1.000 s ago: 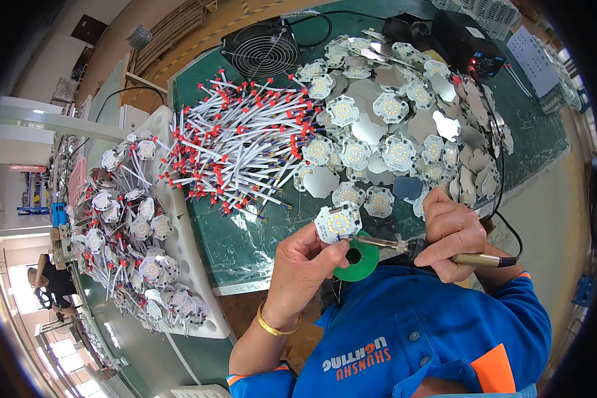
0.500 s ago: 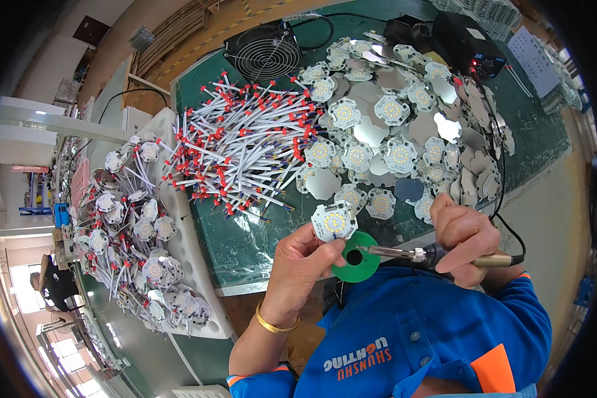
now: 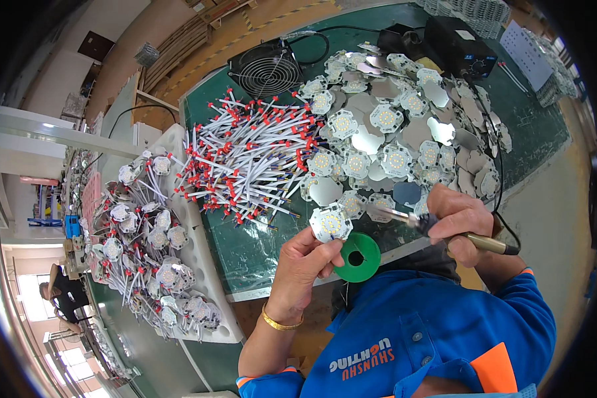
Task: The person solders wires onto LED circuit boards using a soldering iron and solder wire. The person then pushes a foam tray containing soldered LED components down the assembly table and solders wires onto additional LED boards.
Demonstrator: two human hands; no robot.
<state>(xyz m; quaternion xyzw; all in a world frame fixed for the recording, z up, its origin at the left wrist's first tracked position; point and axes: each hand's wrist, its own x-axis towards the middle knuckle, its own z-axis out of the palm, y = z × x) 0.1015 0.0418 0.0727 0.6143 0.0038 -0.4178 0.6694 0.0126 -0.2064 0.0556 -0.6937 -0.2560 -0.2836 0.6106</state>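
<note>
Between the thumb and fingers of my left hand (image 3: 300, 266) is a white LED board (image 3: 331, 223) with rounded notches and a cluster of yellow chips, its face up. My right hand (image 3: 463, 224) is closed around the grip of a soldering iron (image 3: 487, 243), whose metal barrel points left. The iron's tip lies just right of the held board, over the near edge of the loose boards; whether it touches anything cannot be told. Close beside my left fingers is a green spool (image 3: 365, 266) with a dark centre hole, at the table's front edge.
Many loose LED boards (image 3: 398, 160) cover the table's right half. Left of them lies a heap of white wires (image 3: 252, 156) with red ends. A black fan (image 3: 265, 69) and black control box (image 3: 459, 48) stand behind. Wired boards (image 3: 172, 273) fill a white foam tray (image 3: 224, 315) at left.
The soldering iron has moved away from over the green spool, farther up the table, its tip now beside the held board. My left hand keeps its hold; the whole view has shifted slightly.
</note>
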